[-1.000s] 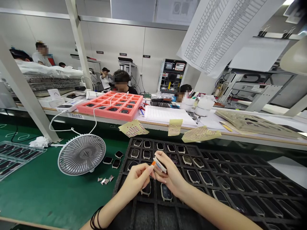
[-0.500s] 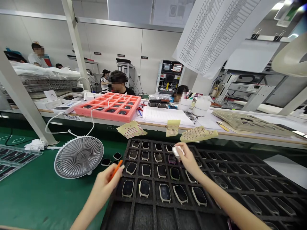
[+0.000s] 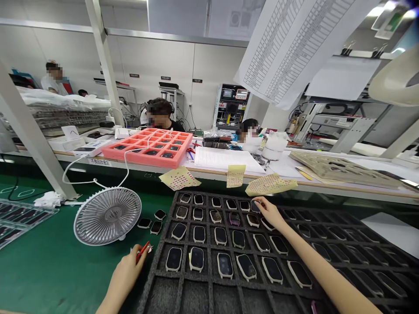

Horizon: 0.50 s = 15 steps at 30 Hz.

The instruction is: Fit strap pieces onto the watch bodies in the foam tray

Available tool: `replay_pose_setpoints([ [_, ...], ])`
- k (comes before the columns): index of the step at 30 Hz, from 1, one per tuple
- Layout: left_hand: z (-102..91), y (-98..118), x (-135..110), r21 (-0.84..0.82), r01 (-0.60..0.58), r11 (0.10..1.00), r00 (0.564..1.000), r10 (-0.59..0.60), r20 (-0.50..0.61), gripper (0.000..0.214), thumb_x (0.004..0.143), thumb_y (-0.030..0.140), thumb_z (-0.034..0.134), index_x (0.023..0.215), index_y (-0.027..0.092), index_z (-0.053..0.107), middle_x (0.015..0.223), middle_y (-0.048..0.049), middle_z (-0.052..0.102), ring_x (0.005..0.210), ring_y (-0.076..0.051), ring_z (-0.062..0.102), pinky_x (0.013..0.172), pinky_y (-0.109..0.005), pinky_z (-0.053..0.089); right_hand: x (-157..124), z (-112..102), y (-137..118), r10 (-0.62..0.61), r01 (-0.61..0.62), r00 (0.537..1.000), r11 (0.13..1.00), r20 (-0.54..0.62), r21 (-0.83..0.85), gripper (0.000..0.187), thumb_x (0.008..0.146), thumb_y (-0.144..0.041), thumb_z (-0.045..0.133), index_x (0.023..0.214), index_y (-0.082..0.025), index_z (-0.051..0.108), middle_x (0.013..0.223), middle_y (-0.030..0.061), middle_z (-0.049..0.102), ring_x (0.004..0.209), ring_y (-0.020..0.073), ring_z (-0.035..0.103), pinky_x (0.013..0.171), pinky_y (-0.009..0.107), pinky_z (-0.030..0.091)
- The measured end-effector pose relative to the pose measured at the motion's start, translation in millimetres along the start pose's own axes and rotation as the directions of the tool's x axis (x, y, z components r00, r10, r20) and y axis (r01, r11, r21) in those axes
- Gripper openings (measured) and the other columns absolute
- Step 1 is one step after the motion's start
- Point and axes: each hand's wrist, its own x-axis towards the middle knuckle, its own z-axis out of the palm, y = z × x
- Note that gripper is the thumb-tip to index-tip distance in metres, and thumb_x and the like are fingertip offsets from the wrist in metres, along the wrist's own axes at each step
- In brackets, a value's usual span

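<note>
A slim orange-red tool (image 3: pixel 142 250), its exact kind unclear, is pinched in my left hand (image 3: pixel 126 268). That hand is low over the green mat, left of the black foam tray (image 3: pixel 196 281). Rows of smartwatches (image 3: pixel 225 264) lie face up in the tray's compartments. Over the far row, the fingertips of my right hand (image 3: pixel 271 213) grip the edge of one dark-faced smartwatch (image 3: pixel 255 206). My right forearm crosses the tray's right side and covers some compartments. Three loose smartwatch faces (image 3: pixel 156 227) rest on the green mat (image 3: pixel 75 277) beside the tray.
A grey fan (image 3: pixel 108 216) stands to the left, its white cable running up to the shelf. Above are a pink foam tray (image 3: pixel 178 159), paper sheets (image 3: pixel 225 158) and yellow sticker sheets (image 3: pixel 236 176). Another dark tray of watches (image 3: pixel 337 233) lies right. Co-workers sit beyond.
My left hand has drawn down and left with the orange-red tool. My right hand has moved right along the far row; the white item it held earlier no longer shows.
</note>
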Motion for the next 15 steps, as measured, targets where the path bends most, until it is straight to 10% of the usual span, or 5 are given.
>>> replay_pose_setpoints([
  [10,4.4,-17.2,0.9,-0.090,-0.033,0.995,0.997,0.027,-0.067,0.036,0.091,0.048,0.027,0.095,0.023,0.052,0.074,-0.0043,0.069,0.073,-0.025,0.066,0.060,-0.024,0.043,7.9,-12.7,28.0,0.011,-0.011,1.000,0.994,-0.003,-0.111,0.040,0.082,-0.040,0.035,0.090,-0.016,0.066,0.081,0.0102,0.069,0.061,0.0208,0.059,0.059,0.034,0.047],
  [15,3.9,-17.4,-0.6,-0.087,-0.020,0.996,0.996,0.013,-0.086,0.036,0.091,0.048,0.028,0.094,0.023,0.053,0.071,-0.0042,0.068,0.069,-0.024,0.067,0.055,-0.022,0.041,2.6,-10.2,9.9,-0.127,0.128,0.992,0.968,0.020,-0.218,0.030,0.082,-0.040,0.045,0.086,-0.019,0.066,0.094,0.0129,0.064,0.093,0.0281,0.058,0.080,0.041,0.045],
])
